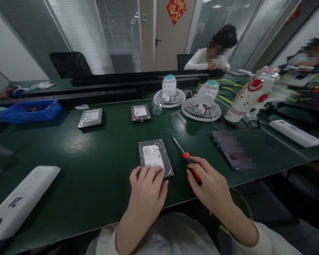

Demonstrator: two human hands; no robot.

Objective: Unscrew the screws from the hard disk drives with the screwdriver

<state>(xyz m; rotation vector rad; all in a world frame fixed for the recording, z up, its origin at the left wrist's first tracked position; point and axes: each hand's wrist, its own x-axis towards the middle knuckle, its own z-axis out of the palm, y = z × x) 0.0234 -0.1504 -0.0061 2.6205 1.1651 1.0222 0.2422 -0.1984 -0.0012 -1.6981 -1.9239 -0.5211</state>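
A hard drive (154, 156) with a white label lies flat on the dark green table (90, 166) just in front of me. My left hand (147, 187) rests on its near edge, fingers curled over the corner and gripping it. My right hand (208, 186) is closed around the red handle of a screwdriver (186, 157). The metal shaft points away and to the left, lying low over the table beside the drive.
Two more hard drives (90, 118) (140, 113) lie farther back. Beyond them are two small white fans (169, 92) (204, 102), a clear cup (157, 106), a toy robot (251, 95), a phone (235, 159), white cases (18, 202) (295, 132) and a blue bin (29, 110). Two people sit at the far side.
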